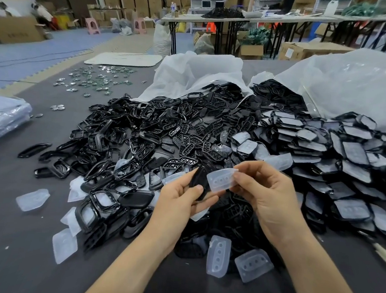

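Observation:
My left hand (183,204) grips a black plastic shell piece (198,182) between thumb and fingers, tilted on edge. My right hand (268,195) pinches a translucent white rubber button pad (220,180) with several holes by its right end, and holds it against the black piece. Both hands hover above a big heap of black plastic frames and shells (155,138) on the grey mat (15,247).
Loose translucent pads (218,256) lie near my wrists and at left (32,199). Stacked black pieces with pads (340,159) spill from a clear bag (356,83) at right. Small circuit boards (95,81) are scattered far left. Folded plastic (0,117) sits at the left edge.

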Motion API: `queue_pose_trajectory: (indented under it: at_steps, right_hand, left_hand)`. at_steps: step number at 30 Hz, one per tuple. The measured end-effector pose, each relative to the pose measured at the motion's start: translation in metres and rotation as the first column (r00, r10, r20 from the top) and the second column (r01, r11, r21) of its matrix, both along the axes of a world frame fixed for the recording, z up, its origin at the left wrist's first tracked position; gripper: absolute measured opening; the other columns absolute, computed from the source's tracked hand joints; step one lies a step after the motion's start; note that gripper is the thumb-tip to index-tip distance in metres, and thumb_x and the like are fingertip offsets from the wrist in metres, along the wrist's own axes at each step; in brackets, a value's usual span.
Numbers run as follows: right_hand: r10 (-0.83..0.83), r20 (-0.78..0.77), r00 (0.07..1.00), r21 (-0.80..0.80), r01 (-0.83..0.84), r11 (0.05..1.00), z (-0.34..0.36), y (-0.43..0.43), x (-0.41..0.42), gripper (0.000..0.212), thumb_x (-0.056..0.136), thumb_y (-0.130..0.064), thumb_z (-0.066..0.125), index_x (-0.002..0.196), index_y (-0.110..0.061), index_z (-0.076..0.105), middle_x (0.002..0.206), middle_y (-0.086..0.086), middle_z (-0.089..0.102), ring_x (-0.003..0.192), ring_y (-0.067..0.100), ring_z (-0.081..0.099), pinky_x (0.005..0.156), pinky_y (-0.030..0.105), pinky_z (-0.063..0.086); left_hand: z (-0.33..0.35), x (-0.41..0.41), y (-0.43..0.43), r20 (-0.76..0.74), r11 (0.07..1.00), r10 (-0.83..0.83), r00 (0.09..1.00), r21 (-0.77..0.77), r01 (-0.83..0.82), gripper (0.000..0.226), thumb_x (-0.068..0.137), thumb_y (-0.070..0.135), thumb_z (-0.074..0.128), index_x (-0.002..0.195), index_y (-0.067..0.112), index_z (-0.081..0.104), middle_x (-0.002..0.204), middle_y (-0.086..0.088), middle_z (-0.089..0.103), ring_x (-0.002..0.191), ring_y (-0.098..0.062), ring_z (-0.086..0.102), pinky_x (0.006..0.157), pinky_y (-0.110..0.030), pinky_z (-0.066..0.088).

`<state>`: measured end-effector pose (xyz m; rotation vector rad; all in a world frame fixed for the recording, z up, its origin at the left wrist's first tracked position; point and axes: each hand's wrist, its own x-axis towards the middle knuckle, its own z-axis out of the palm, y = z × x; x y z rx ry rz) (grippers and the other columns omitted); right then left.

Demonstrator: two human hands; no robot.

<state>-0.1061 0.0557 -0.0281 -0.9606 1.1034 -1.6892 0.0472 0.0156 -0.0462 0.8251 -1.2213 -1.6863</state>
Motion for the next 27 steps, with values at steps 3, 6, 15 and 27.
queue_pose_trajectory:
  at_steps: [3, 6, 15, 27]
  right_hand:
    - [0.021, -0.035, 0.999, 0.019, -0.020, 1.000, -0.0012, -0.0007, 0.0003, 0.030, 0.082, 0.005, 0.065, 0.071, -0.021, 0.073, 0.068, 0.000, 0.067, 0.066, 0.011, 0.065, 0.064, 0.018, 0.053]
    - [0.033, -0.032, 0.999, 0.022, -0.032, 0.999, -0.0013, -0.0011, 0.0015, 0.030, 0.081, 0.004, 0.066, 0.070, -0.022, 0.073, 0.067, 0.001, 0.067, 0.066, 0.010, 0.066, 0.063, 0.018, 0.053]
    - [0.011, -0.112, 0.994, 0.034, -0.007, 0.999, -0.0028, -0.0013, 0.0011, 0.029, 0.080, 0.005, 0.068, 0.069, -0.021, 0.072, 0.071, 0.002, 0.067, 0.068, 0.011, 0.065, 0.064, 0.018, 0.053]
    - [-0.072, -0.360, 0.930, -0.023, 0.068, 0.997, -0.0055, -0.0021, 0.0045, 0.029, 0.082, 0.004, 0.068, 0.071, -0.023, 0.066, 0.070, -0.007, 0.068, 0.065, 0.006, 0.064, 0.064, 0.016, 0.052]
  left_hand:
    - [-0.0011, -0.0004, 0.0003, 0.009, 0.999, 0.025, 1.000, -0.036, -0.025, 0.035, 0.099, -0.007, 0.039, 0.106, 0.013, 0.068, 0.103, -0.007, 0.074, 0.098, -0.019, 0.071, 0.074, -0.019, 0.055]
    - [-0.0009, 0.0001, 0.0002, 0.009, 0.998, 0.011, 1.000, -0.058, -0.010, 0.039, 0.098, -0.009, 0.038, 0.103, 0.014, 0.069, 0.103, -0.008, 0.074, 0.099, -0.019, 0.070, 0.075, -0.020, 0.055]
    - [-0.0007, -0.0020, 0.0030, 0.092, 0.998, -0.012, 0.996, -0.057, 0.017, 0.034, 0.096, 0.007, 0.053, 0.129, 0.006, 0.057, 0.118, -0.033, 0.059, 0.109, -0.029, 0.065, 0.089, -0.029, 0.055]
    - [-0.0001, -0.0025, 0.0035, 0.058, 0.999, -0.037, 0.998, -0.023, 0.038, 0.023, 0.092, 0.003, 0.057, 0.104, 0.014, 0.073, 0.100, -0.016, 0.069, 0.097, -0.023, 0.066, 0.094, -0.037, 0.054]
